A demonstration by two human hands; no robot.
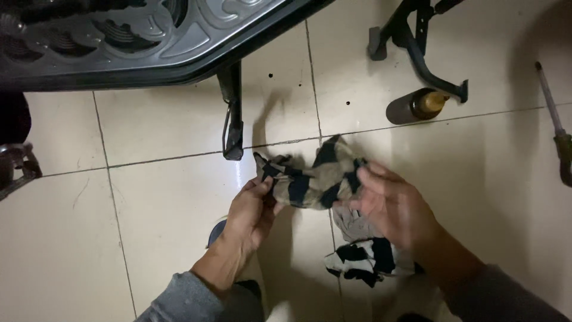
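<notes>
Across pale tiled floor [167, 238], upper left corner: dark scooter body panel [119, 42] with ornate grey footboard, side stand [232, 116] down and touching tile near a grout line. Upper right: black centre stand [417, 42], foot resting on floor just beside a dark cylinder with brass-coloured end [417, 104], lying on its side. Far right edge: thin rod-like tool [551, 104], partly cut off by frame. Mid-floor, slightly right of centre: striped rag [316, 179], tan and dark bands, lifted clear of tile and stretched between both hands; a second bunch of black-and-white cloth [363, 259] hanging or lying lower, beneath right wrist, link between the two pieces not resolvable. Progress, judged: rag only partly spread, bunched and twisted at middle; no contact with scooter parts or cylinder. Left hand [253, 211]: grey sleeve, palm turned inward, thumb and fingers pinched on left end of rag. Right hand [393, 206]: fingers loosely curled, tips on right end of rag, grip looser than left, firmness not certain.
</notes>
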